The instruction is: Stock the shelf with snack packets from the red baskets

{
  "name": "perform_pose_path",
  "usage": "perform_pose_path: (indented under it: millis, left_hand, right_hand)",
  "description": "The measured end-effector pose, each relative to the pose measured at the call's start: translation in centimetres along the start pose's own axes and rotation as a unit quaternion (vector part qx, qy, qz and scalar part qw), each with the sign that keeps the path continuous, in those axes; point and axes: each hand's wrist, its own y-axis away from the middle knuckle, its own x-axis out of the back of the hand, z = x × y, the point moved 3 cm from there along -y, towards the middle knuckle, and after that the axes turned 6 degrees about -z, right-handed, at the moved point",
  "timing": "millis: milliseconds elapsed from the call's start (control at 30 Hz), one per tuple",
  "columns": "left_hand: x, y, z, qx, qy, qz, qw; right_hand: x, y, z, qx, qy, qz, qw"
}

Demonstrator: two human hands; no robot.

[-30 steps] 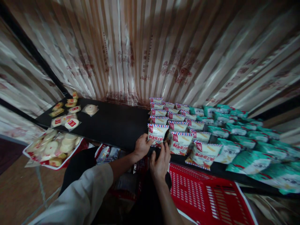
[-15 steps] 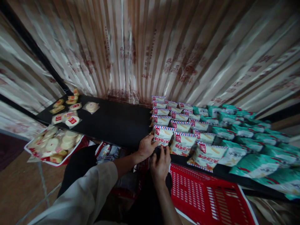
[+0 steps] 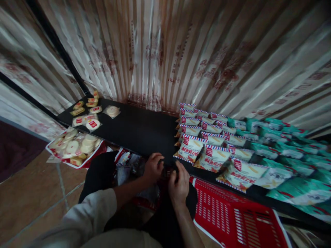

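Observation:
My left hand (image 3: 153, 168) hovers at the front edge of the black shelf, its fingers loosely curled and holding nothing visible. My right hand (image 3: 179, 182) is close beside it, fingers bent and apart, also without anything visible in it. A dark gap with a small, unclear patch lies between the two hands. Nearest to them on the shelf stands a white snack bag (image 3: 190, 148) with a striped top edge and red print. It is at the front left of several rows of matching bags, and neither hand touches it.
Teal snack bags (image 3: 292, 150) fill the shelf's right side. At its left lie small wrapped cakes (image 3: 93, 124) on the black shelf (image 3: 144, 132). Below are a basket of packaged round cakes (image 3: 74, 146), striped packets (image 3: 122, 157) between my legs, and a red basket (image 3: 214, 206). A pleated curtain (image 3: 160, 51) hangs behind.
Both hands have let go of the front-left snack bag and drawn back toward my lap. That bag now stands by itself. The view has shifted, so the scene sits farther right.

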Motion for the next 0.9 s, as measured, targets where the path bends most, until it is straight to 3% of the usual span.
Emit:
perform_pose_path:
  millis: [100, 200, 300, 367, 467, 600, 900]
  left_hand:
    - [3.3, 4.0, -2.4, 0.001, -0.057, 0.039, 0.998]
    - [6.4, 7.3, -4.9, 0.024, -0.114, 0.043, 0.992]
    - [8.3, 10.0, -8.4, 0.132, -0.139, 0.048, 0.980]
    - [8.5, 11.4, -10.7, 0.205, -0.130, 0.041, 0.969]
    - [7.6, 12.6, -13.1, 0.260, -0.094, 0.005, 0.961]
    - [6.5, 12.8, -13.6, 0.299, -0.054, -0.012, 0.953]
    - [8.2, 12.3, -11.3, 0.307, 0.102, 0.056, 0.945]
  right_hand:
    - [-3.2, 1.8, -1.3, -0.013, -0.059, -0.126, 0.990]
    - [-7.5, 4.0, -2.5, -0.075, -0.088, -0.267, 0.957]
    - [-11.4, 6.2, -3.9, -0.137, -0.125, -0.362, 0.913]
    - [-13.5, 7.3, -4.8, -0.176, -0.168, -0.397, 0.885]
    - [-15.6, 8.4, -5.9, -0.215, -0.205, -0.410, 0.863]
    - [-16.4, 8.9, -6.7, -0.238, -0.199, -0.396, 0.864]
    - [-13.0, 7.0, -7.7, -0.211, -0.240, -0.337, 0.886]
